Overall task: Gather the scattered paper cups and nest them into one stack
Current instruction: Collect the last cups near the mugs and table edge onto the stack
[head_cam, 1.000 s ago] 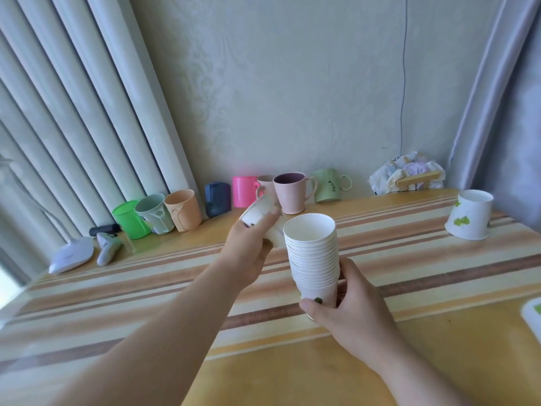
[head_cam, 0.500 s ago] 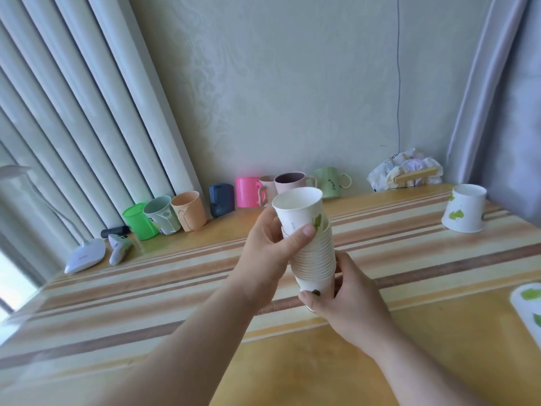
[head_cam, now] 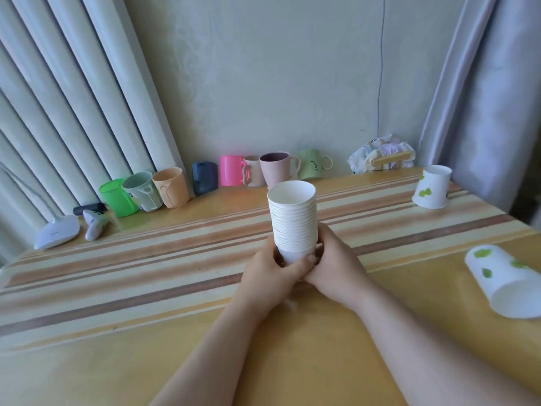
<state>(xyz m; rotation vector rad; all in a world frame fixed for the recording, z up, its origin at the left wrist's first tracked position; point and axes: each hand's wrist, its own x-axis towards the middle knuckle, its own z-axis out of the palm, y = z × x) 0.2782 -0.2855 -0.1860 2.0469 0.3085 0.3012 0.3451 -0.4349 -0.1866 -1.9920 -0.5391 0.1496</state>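
head view: i've got my left hand point(head_cam: 270, 272) and right hand point(head_cam: 330, 266) clamped round the stack point(head_cam: 293, 219) base above the table point(head_cam: 146, 259); squeezing could buckle it, and two cups point(head_cam: 433, 187) lie apart.

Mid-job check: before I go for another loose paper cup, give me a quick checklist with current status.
1. Stack held: ok, left hand and right hand both wrap its base.
2. Stack upright, mouth up: ok.
3. Top cup fully seated: ok, rims look evenly nested.
4. Loose cups located: ok, upside-down cup far right, tipped cup on its side near right.
5. A hand free to reach: not ok, both hold the stack.
6. More cups out of view: cannot tell.
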